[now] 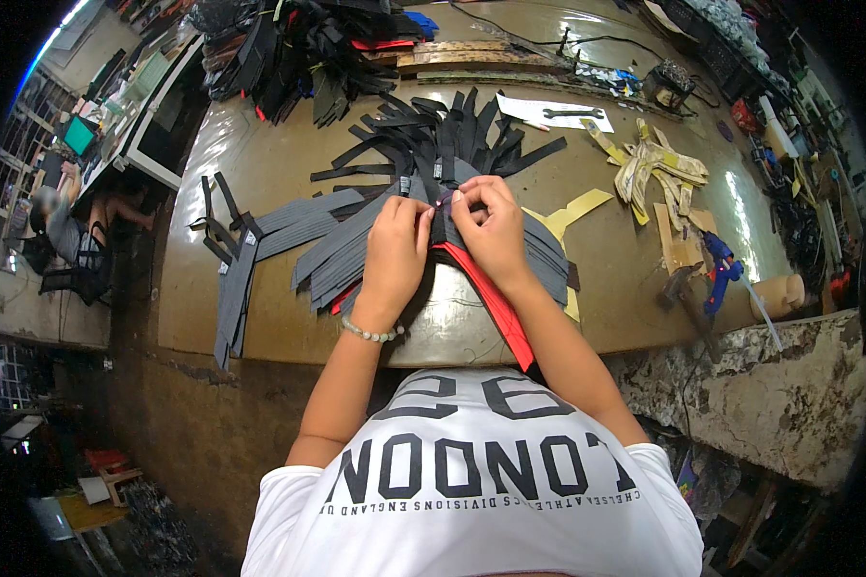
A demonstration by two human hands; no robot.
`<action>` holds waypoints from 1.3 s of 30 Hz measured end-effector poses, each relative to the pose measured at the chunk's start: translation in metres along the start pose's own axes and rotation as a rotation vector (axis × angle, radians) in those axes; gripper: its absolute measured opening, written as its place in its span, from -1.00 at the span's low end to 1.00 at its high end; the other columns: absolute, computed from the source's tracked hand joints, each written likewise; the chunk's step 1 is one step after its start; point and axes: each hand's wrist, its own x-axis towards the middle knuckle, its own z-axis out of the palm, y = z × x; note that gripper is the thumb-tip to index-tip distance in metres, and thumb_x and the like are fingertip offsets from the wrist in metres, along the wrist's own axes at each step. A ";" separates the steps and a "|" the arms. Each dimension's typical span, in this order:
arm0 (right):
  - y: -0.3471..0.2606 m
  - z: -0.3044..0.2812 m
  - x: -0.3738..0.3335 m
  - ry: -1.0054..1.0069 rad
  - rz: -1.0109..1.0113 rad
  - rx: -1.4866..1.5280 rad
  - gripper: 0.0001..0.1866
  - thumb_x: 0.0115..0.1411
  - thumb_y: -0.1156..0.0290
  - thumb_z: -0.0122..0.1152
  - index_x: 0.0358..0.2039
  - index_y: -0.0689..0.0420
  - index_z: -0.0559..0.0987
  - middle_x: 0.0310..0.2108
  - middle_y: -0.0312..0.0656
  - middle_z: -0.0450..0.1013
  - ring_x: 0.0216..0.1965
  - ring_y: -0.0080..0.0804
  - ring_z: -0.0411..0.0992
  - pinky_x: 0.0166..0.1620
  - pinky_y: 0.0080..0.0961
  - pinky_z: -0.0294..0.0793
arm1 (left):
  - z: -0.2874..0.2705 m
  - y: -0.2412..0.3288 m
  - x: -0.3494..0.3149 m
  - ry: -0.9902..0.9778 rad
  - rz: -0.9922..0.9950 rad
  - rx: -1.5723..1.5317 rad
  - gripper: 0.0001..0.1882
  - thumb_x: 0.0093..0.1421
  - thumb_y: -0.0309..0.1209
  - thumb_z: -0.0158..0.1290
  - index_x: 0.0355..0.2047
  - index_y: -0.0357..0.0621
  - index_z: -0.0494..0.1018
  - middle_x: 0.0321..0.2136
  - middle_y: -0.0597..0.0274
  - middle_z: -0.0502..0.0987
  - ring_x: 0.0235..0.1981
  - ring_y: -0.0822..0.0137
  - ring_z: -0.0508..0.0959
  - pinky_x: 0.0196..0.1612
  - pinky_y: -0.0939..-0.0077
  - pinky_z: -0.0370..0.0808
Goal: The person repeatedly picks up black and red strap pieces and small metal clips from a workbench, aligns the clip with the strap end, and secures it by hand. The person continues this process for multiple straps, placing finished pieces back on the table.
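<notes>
My left hand (399, 248) and my right hand (492, 231) are close together over the table, fingertips pinched. Between them is a black fabric strap with a red side (498, 317), its red length running down past my right wrist to the table's near edge. A small dark bit, too small to name, shows at the fingertips. Under and beside my hands, grey fabric strips (335, 252) fan out to both sides. Their black ends (471, 130) spread toward the back, some with small labels. Another set of grey strips (243, 269) lies apart on the left.
Behind stands a heap of black strips (308, 48). A wrench (573, 113) rests on white paper (524, 108). Yellow strips (656, 168), a blue glue gun (722, 264) and a tape roll (777, 296) lie to the right. Far left, another person (63, 226) sits.
</notes>
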 end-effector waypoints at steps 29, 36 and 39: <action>0.001 -0.001 0.002 -0.033 0.064 0.115 -0.79 0.23 0.42 0.20 -0.44 0.33 0.50 -0.30 -0.19 0.41 -0.48 -0.63 0.42 -0.46 -0.67 0.47 | -0.027 0.026 -0.030 -0.434 -0.327 -0.064 -0.85 0.24 -0.43 -0.05 -0.30 -0.29 0.37 -0.31 -0.02 0.38 -0.37 0.00 0.46 -0.32 0.25 0.41; 0.008 -0.018 0.011 -0.096 0.401 0.518 -0.79 0.28 0.32 0.17 -0.38 0.20 0.52 -0.38 -0.27 0.45 -0.43 -0.58 0.44 -0.37 -0.64 0.50 | -0.024 0.011 -0.015 -0.064 0.127 0.165 -0.58 -0.02 -0.36 0.29 -0.17 -0.23 0.45 -0.27 0.07 0.46 -0.31 0.14 0.48 -0.30 0.33 0.46; 0.011 -0.047 0.025 -0.070 0.528 0.957 -0.79 0.28 0.32 0.15 -0.38 0.22 0.53 -0.35 -0.17 0.49 -0.35 -0.46 0.49 -0.35 -0.58 0.56 | -0.035 0.005 -0.011 -0.168 -0.023 -0.021 -0.66 0.07 -0.40 0.23 -0.17 -0.32 0.49 -0.34 0.04 0.54 -0.41 0.12 0.54 -0.31 0.37 0.49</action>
